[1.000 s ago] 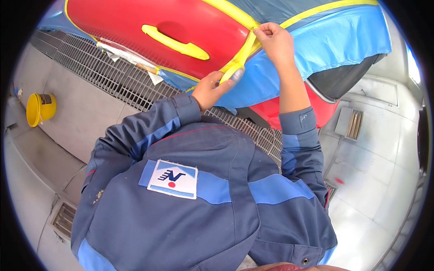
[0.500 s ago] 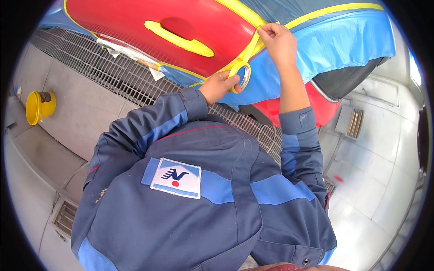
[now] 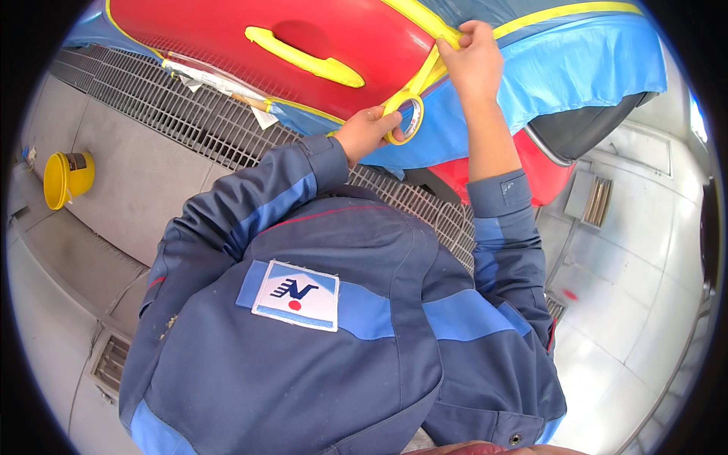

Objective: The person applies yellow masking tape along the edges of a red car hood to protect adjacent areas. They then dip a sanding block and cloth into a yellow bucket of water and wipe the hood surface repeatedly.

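two bare hands, well apart from each other, at the edge of a red panel (image 3: pixel 349 45). left hand (image 3: pixel 364 134): thumb and fingers clamped on a roll of yellow tape (image 3: pixel 416 117), at the panel's lower right corner, just in front of a light blue sheet (image 3: pixel 588 72). right hand (image 3: pixel 476 67): higher up, fingers curled, thumb at the upper end of a yellow strip (image 3: pixel 426 72) running down to the roll. whether thumb and finger pinch the strip, i cannot tell from where i stand.

on the panel, well left of the right hand: a handle (image 3: pixel 303 58) covered in yellow. yellow band (image 3: pixel 561 15) across the sheeting, upper right. below the sheet's lower edge, red bodywork (image 3: pixel 542 171) and a dark part (image 3: pixel 588 129) beside it.

underfoot, a metal grating (image 3: pixel 182 110) running beneath the panel's lower edge. to the left, on pale floor (image 3: pixel 140 144), a yellow bucket (image 3: pixel 70 180). person wears a dark blue jacket (image 3: pixel 303 379), lighter blue stripes, white patch (image 3: pixel 296 296) on the chest.
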